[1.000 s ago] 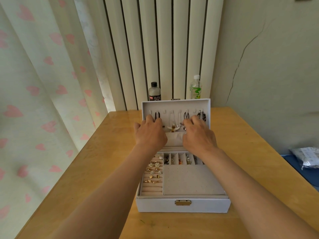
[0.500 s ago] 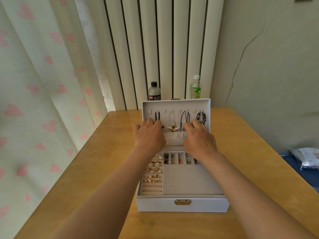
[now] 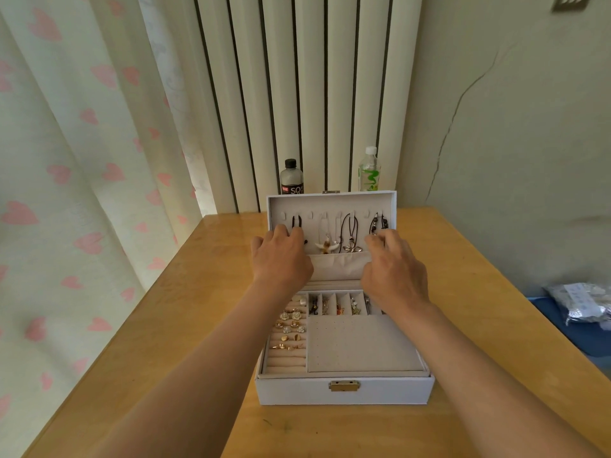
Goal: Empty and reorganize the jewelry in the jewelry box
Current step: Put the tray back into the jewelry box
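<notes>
A white jewelry box [image 3: 344, 393] stands open on the wooden table [image 3: 172, 325], its lid [image 3: 330, 202] upright. Several necklaces hang inside the lid: a black cord [image 3: 296, 221] at the left, a white bird pendant [image 3: 325, 248], a silver flower pendant [image 3: 352, 248] and a dark beaded necklace [image 3: 376, 222] at the right. My left hand [image 3: 281, 259] rests against the lid with its fingertips at the black cord. My right hand [image 3: 393, 272] has curled fingers pinching the lower end of the beaded necklace. Gold rings [image 3: 291, 327] fill the tray's left rolls. Earrings [image 3: 337, 306] sit in small slots.
Behind the box stand a dark-capped bottle [image 3: 291, 178] and a clear bottle with a green label [image 3: 369, 170]. A heart-patterned curtain [image 3: 82, 193] hangs along the table's left edge. A plastic bag [image 3: 585, 302] lies on a blue surface off the right edge.
My right hand has slid from the middle pendants to the beaded necklace at the lid's right. The flower pendant now shows. My left hand has barely moved.
</notes>
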